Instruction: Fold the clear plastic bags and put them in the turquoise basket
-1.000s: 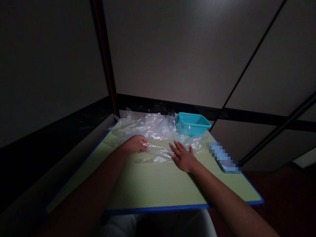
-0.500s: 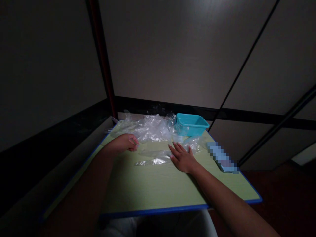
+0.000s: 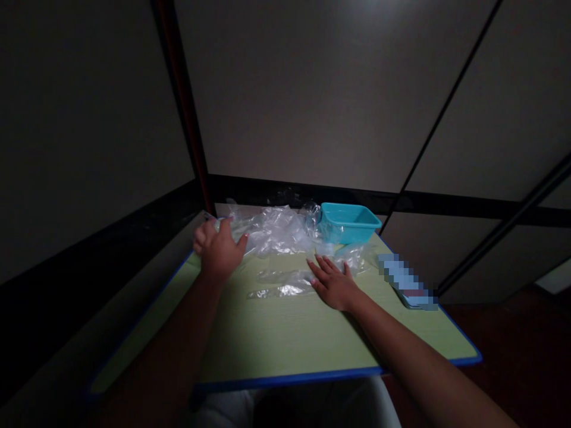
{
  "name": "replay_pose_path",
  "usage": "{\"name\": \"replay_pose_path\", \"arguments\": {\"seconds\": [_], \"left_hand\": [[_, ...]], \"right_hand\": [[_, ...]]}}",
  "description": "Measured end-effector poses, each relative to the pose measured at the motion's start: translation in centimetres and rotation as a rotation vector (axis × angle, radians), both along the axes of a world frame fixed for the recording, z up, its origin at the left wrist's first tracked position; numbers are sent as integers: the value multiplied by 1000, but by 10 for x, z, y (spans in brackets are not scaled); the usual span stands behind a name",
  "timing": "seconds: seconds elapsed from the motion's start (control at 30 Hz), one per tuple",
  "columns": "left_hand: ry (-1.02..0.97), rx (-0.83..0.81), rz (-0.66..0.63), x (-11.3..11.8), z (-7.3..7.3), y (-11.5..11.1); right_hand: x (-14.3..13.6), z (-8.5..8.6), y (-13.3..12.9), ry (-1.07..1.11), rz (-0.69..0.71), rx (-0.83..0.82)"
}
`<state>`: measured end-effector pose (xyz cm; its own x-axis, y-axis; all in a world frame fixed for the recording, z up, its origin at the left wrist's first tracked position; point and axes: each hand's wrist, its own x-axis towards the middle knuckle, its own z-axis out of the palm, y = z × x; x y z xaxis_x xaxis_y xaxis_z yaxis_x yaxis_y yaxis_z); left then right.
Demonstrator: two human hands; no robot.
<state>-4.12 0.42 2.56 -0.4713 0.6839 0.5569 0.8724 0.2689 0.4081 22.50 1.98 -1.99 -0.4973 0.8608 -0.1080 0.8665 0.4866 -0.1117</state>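
My right hand (image 3: pixel 333 284) lies flat with its fingers spread, pressing on a clear plastic bag (image 3: pixel 285 289) stretched out on the table. Two narrow strips of that bag reach leftward from under the palm. At the far left of the table, my left hand (image 3: pixel 219 248) has its thumb and fingers apart, beside a heap of crumpled clear plastic bags (image 3: pixel 281 229). Nothing shows in its grasp, though the far side of its fingers is partly hidden.
A turquoise plastic basket (image 3: pixel 352 232) stands at the back right of the yellow-green table (image 3: pixel 276 339), which has a blue edge. A blurred-out flat item (image 3: pixel 405 282) lies near the right edge. Panelled walls (image 3: pixel 303 107) rise behind and to the left.
My left hand has moved away to the far left and its fingers have opened from a closed pinch. My right hand has stayed flat on the bag.
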Motion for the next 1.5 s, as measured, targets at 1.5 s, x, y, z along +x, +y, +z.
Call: {"name": "replay_pose_path", "arguments": {"seconds": [1.5], "left_hand": [[-888,-637,-680,29,-29,11]], "right_hand": [[2,-5,2,40,15,28]]}}
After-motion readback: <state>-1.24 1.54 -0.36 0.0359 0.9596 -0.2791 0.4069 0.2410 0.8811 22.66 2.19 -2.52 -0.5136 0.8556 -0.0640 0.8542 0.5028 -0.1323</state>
